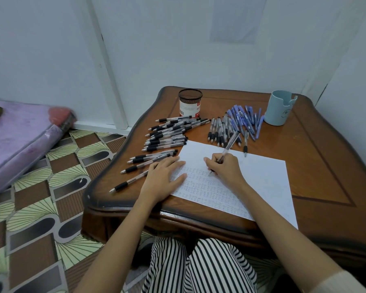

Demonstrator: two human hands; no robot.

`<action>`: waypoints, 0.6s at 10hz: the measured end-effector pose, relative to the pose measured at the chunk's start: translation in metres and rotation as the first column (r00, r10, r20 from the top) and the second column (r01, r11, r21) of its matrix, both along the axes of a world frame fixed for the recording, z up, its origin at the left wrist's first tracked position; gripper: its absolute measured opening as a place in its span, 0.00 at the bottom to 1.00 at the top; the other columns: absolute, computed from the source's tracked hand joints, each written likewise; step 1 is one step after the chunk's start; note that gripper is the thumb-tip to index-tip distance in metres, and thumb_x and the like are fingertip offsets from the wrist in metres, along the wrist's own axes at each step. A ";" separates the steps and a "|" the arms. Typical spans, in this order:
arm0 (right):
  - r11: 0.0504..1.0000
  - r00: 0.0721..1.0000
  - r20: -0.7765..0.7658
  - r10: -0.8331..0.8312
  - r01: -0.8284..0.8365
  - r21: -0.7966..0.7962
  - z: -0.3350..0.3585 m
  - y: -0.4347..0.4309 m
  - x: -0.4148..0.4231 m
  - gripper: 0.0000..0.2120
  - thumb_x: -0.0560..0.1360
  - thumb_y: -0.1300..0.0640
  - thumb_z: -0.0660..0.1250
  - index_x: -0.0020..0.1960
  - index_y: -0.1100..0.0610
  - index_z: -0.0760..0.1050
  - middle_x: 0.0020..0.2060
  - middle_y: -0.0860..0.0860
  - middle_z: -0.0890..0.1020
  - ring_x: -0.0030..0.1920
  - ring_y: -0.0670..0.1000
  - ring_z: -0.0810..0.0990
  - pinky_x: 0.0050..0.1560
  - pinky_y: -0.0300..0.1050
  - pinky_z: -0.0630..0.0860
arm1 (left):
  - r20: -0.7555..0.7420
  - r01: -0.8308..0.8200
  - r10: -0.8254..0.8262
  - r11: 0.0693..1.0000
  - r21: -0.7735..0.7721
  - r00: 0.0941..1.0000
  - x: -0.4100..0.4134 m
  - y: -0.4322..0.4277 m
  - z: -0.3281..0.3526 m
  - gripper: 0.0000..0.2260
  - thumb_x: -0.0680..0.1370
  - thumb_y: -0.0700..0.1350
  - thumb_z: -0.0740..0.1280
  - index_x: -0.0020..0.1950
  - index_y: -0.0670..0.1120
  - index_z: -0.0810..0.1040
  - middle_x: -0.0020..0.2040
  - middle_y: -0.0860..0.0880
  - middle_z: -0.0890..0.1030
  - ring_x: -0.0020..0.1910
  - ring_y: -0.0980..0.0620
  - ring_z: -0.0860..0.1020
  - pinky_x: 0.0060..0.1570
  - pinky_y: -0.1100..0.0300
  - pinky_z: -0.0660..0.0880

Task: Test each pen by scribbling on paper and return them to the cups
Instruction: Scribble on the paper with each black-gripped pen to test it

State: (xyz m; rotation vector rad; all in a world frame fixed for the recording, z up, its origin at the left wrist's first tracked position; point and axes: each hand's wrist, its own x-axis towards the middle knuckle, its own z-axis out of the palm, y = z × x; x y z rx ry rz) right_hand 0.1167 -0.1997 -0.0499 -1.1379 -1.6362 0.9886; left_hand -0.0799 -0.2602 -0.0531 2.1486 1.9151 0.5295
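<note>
Striped trousers (pixel 199 265) below; right hand's (pixel 224 168) grip pinches a pen (pixel 230 144) on paper (pixel 262 176), left hand (pixel 163 176) spread; mesh cup (pixel 190 102), blue cup (pixel 280 107) apparently unfilled.

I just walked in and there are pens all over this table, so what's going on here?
A person at the wooden table is testing pens. The right hand grips a clear pen, tip on the white paper, which already carries rows of small marks. The left hand lies flat on the sheet's left edge. Black-grip pens lie piled at left, blue pens farther back. The mesh cup and the blue cup stand behind them; no pens stick out of either.
</note>
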 end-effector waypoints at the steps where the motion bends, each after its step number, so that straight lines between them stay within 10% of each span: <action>1: 1.000 0.999 0.047 0.009 -0.010 0.025 0.000 -0.001 -0.002 0.23 0.74 0.63 0.68 0.24 0.55 0.64 0.19 0.46 0.65 0.22 0.41 0.66 0.30 0.34 0.66 | 0.000 0.001 -0.001 1.000 -0.001 1.000 0.000 0.000 0.001 0.21 0.79 0.59 0.57 0.72 0.58 0.65 0.74 0.57 0.62 0.74 0.56 0.57 0.73 0.51 0.48; 6: 0.998 0.999 0.011 -0.038 0.037 0.057 -0.003 0.003 0.000 0.23 0.75 0.62 0.68 0.24 0.54 0.64 0.20 0.47 0.67 0.24 0.43 0.70 0.32 0.41 0.69 | 0.014 0.006 -0.006 1.000 0.003 1.000 0.000 -0.001 0.002 0.21 0.79 0.59 0.57 0.72 0.57 0.65 0.74 0.56 0.62 0.74 0.55 0.58 0.72 0.50 0.48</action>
